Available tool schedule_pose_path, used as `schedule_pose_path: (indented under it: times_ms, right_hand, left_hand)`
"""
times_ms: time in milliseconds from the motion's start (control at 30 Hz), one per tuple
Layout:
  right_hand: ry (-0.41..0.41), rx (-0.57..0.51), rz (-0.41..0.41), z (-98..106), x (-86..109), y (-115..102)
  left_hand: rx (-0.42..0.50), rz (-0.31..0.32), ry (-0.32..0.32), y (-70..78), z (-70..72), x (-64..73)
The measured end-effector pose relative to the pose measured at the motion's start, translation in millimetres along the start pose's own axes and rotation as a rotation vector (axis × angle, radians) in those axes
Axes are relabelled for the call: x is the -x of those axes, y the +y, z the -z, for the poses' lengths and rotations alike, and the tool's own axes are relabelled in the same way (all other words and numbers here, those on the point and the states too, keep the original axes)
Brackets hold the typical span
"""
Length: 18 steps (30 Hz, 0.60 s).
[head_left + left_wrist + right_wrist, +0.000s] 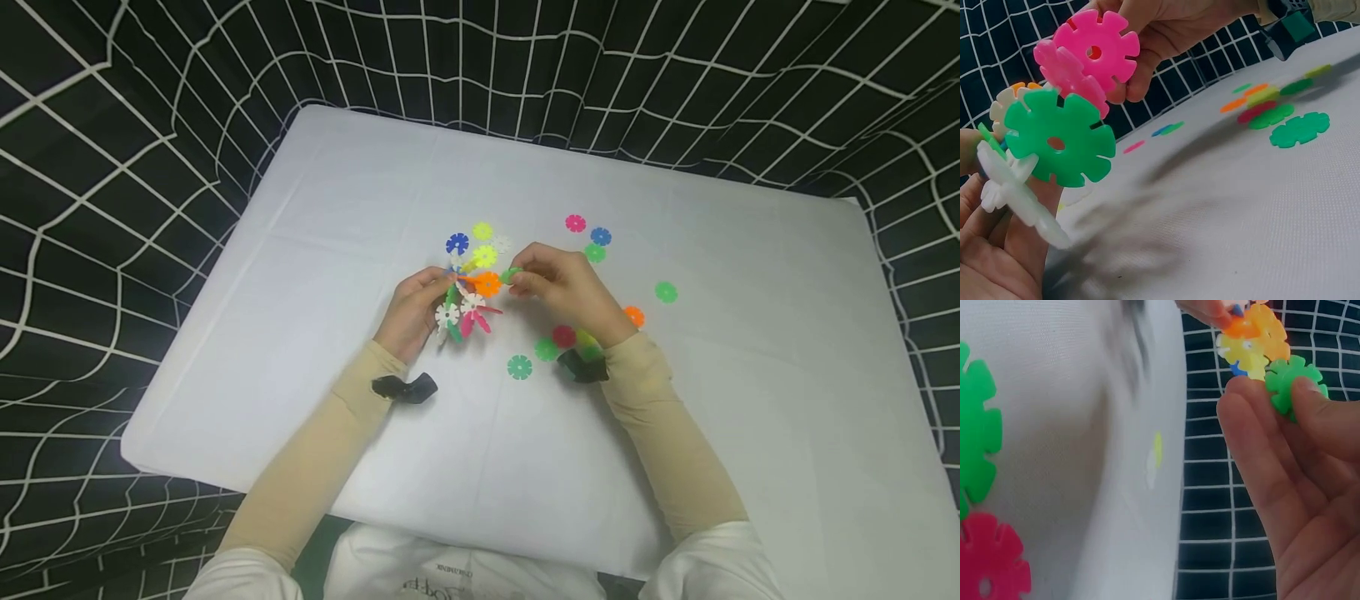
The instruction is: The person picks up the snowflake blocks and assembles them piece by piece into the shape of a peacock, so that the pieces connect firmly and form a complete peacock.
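Observation:
My left hand (pixel 408 312) grips a cluster of interlocked notched plastic discs (pixel 472 303) in white, pink, green, orange, yellow and blue, raised over the table. In the left wrist view a green disc (pixel 1082 137) and a pink disc (pixel 1119 47) of the cluster face the camera. Between thumb and fingers, my right hand (pixel 566 283) pinches a loose-looking green disc (pixel 1282 384), its edge right beside the cluster's orange disc (pixel 490 285). The left fingers partly cover the cluster's near side.
Loose discs lie flat on the white table (pixel 300 275): a teal one (pixel 520 367), a red one (pixel 564 336) and an orange one (pixel 634 317) near my right wrist, a green one (pixel 666 292) farther right, a pink one (pixel 575 223) at the back. Black netting with white lines (pixel 465 58) surrounds the table.

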State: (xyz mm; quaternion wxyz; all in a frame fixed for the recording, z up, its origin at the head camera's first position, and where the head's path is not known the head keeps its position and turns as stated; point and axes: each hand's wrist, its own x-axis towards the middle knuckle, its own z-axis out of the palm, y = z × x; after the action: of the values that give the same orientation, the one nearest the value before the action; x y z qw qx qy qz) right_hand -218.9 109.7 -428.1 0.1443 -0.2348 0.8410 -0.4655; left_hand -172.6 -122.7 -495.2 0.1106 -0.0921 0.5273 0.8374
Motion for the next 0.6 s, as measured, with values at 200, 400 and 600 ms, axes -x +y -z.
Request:
schedule_pose_path:
  times_ms: [200,400,600]
  right_hand:
    - [0.029,0.08,0.047,-6.8,1.9,-1.6]
    - [0.123,0.182,0.153,-18.2,2.1,-0.3]
    - [0.12,0.156,0.108,-17.2,-3.3,7.2]
  left_hand:
    - [-0.039,0.012,0.029,-1.0,-1.5,-0.2]
    - [-0.015,-0.003,0.061,-1.4,-3.0,-0.1]
    - [0.008,-0.012,0.07,-2.9,-6.3,3.2]
